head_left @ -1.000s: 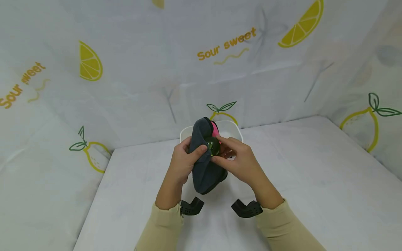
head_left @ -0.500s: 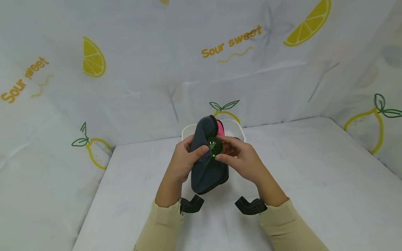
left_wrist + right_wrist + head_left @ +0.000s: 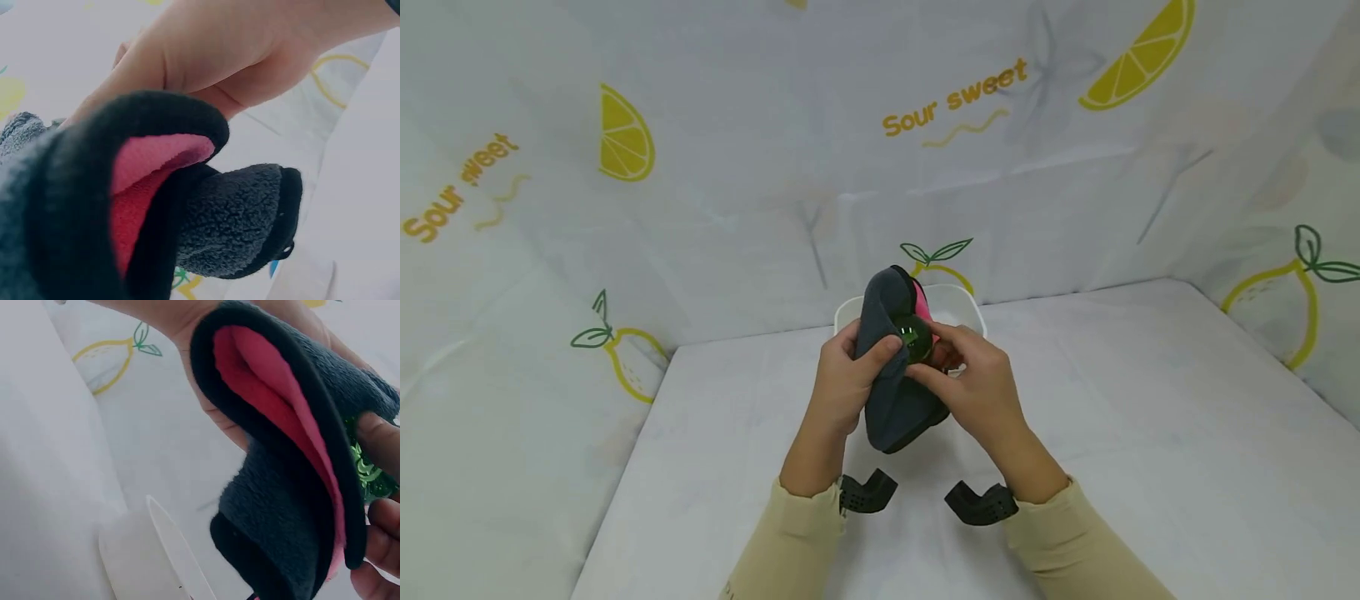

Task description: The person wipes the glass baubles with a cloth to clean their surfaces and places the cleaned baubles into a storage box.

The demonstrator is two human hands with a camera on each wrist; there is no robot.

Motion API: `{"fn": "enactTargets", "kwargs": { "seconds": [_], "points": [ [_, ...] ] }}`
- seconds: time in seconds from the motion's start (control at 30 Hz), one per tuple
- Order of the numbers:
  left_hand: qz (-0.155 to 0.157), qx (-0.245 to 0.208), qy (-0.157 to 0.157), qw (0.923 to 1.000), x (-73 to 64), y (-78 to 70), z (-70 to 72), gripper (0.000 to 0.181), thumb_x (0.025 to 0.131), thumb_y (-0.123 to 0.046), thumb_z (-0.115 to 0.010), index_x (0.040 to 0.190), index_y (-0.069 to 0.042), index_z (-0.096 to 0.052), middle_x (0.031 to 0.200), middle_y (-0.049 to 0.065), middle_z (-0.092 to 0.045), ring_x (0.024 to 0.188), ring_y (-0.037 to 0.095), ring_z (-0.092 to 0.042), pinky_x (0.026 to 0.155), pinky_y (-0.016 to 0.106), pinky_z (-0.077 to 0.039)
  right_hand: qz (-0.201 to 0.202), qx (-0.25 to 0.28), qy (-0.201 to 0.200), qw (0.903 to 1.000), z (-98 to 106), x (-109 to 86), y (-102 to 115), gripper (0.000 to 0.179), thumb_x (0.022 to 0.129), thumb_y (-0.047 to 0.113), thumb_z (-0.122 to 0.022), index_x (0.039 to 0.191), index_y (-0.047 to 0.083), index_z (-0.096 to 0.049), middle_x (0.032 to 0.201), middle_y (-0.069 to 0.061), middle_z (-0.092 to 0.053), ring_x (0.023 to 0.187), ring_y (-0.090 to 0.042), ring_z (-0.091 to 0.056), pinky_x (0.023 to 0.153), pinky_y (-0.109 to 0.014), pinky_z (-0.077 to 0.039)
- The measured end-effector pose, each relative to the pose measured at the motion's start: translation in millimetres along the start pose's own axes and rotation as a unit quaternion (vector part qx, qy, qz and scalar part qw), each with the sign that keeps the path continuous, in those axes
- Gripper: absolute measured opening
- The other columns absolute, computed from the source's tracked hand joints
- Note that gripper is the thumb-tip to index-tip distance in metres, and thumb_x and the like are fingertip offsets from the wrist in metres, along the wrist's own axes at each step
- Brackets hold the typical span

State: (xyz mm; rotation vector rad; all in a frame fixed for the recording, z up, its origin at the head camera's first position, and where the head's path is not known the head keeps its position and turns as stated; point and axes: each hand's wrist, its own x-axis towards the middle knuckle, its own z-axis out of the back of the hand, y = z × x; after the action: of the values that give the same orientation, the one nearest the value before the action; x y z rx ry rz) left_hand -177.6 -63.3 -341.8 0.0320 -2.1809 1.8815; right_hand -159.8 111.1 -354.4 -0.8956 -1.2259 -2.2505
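Observation:
A dark blue-grey fleecy cloth (image 3: 891, 412) with black edging and a pink inner face (image 3: 269, 381) hangs folded in the air. My left hand (image 3: 842, 371) grips its left side, the thumb lying on the front. Against the cloth sits a glossy, dark green rounded object (image 3: 913, 340), see-through and shiny in the right wrist view; its exact kind is unclear. My right hand (image 3: 985, 375) holds this green object between thumb and fingers, next to the cloth's edge. Cloth folds fill much of the left wrist view and hide the green object there.
Behind the hands stands a white plastic bin (image 3: 966, 310), partly covered by the cloth; its contents are mostly hidden. A white sheet (image 3: 1150, 417) covers the table. A lemon-printed curtain (image 3: 737, 167) rises at the back and sides.
Both hands shift slightly, and the cloth tilts and rises a little. The green object turns and moves up slightly between them. The head view has shifted a little.

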Motion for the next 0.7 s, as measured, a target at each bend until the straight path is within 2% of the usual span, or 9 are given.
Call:
{"fn": "enactTargets", "kwargs": {
  "seconds": [0.17, 0.37, 0.53, 0.7],
  "points": [
    [-0.005, 0.008, -0.005, 0.9999, 0.6, 3.2, -2.1, 0.082, 0.069, -0.062, -0.080, 0.126, -0.007, -0.062, 0.111, 0.014, -0.067, 0.098, 0.022, -0.068, 0.085, 0.035, -0.058, 0.041, -0.039, -0.030, 0.9979, -3, -1.6, -2, 0.058, 0.068, 0.014, -0.091, 0.119, 0.001, -0.068, 0.078, -0.007, -0.061, 0.071, -0.017, -0.059, 0.063, -0.034, -0.055],
    [0.013, 0.002, 0.007, 0.9999, 1.0, 2.1, -2.4, 0.078, 0.073, -0.058, -0.080, 0.128, -0.006, -0.061, 0.114, 0.014, -0.066, 0.100, 0.022, -0.067, 0.087, 0.035, -0.057, 0.105, -0.094, -0.052, 0.9887, -2, 0.2, -3, 0.060, 0.066, 0.013, -0.092, 0.118, -0.003, -0.067, 0.082, -0.012, -0.064, 0.072, -0.022, -0.058, 0.059, -0.032, -0.051],
    [0.014, 0.018, 0.019, 0.9996, 0.2, 0.1, 0.1, 0.073, 0.075, -0.057, -0.079, 0.126, -0.008, -0.062, 0.112, 0.015, -0.067, 0.098, 0.023, -0.067, 0.085, 0.036, -0.058, 0.141, -0.113, -0.025, 0.9832, 5, 3.1, -5, 0.063, 0.066, 0.016, -0.092, 0.119, -0.003, -0.065, 0.086, -0.011, -0.067, 0.077, -0.020, -0.061, 0.063, -0.032, -0.054],
    [0.002, 0.036, 0.032, 0.9989, -0.9, 0.0, 0.4, 0.075, 0.073, -0.061, -0.077, 0.126, -0.009, -0.063, 0.110, 0.015, -0.067, 0.096, 0.023, -0.067, 0.083, 0.038, -0.058, 0.122, -0.092, 0.006, 0.9883, 10, 3.6, -8, 0.059, 0.067, 0.015, -0.091, 0.118, 0.000, -0.066, 0.080, -0.007, -0.065, 0.072, -0.016, -0.061, 0.062, -0.031, -0.054]
  ]
}}
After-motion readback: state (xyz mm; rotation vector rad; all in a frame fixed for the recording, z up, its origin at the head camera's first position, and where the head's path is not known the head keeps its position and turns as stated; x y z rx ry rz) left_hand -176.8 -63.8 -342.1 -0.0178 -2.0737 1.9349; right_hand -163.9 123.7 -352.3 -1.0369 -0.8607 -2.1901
